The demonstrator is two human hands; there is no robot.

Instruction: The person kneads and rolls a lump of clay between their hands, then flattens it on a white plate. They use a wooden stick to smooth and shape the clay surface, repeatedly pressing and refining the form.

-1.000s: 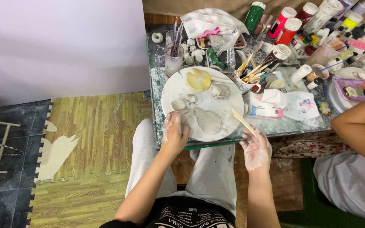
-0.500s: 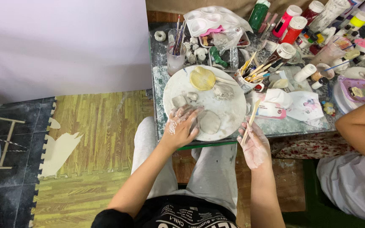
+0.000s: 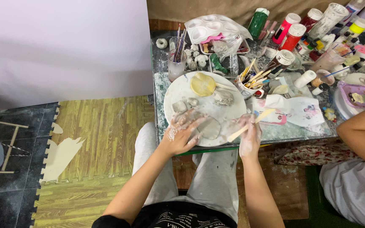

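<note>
A round white plate (image 3: 178,90) lies on the low table with grey clay lumps (image 3: 222,98) and a yellow sponge (image 3: 202,84) on it. My left hand (image 3: 182,133), smeared with clay, rests spread on the plate's near edge beside a flat grey clay disc (image 3: 210,127). My right hand (image 3: 249,136), also clay-covered, holds a flat wooden stick (image 3: 256,120) that points up to the right, at the plate's right rim.
The table (image 3: 159,82) is crowded with paint bottles (image 3: 293,36), a brush jar (image 3: 177,63), a white palette (image 3: 212,25) and a cup of tools (image 3: 250,82). Another person's arm (image 3: 360,128) reaches in at the right. Wood-pattern foam mats (image 3: 93,126) cover the floor.
My left hand has slid forward onto the plate beside the clay disc. My right hand has turned the wooden stick from pointing up-left to pointing up-right and moved closer to the plate.
</note>
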